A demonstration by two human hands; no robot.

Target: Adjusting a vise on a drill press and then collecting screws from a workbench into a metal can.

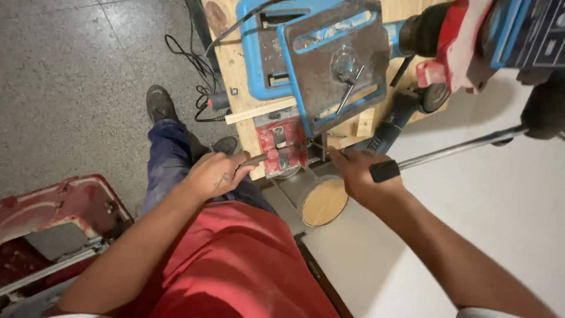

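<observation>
At the near edge of the wooden surface, the left hand has its fingers clenched around the red vise's handle, while the right hand rests loosely curled just beside the vise, its fingertips touching the metal piece there.

Both bare arms reach far forward; left hand curled closed, right hand flat, fingers extended.

The left hand grips the handle of a red vise at the wooden tabletop's edge. The right hand touches the vise's far side, beneath a blue drill press table, near an angle grinder.
</observation>
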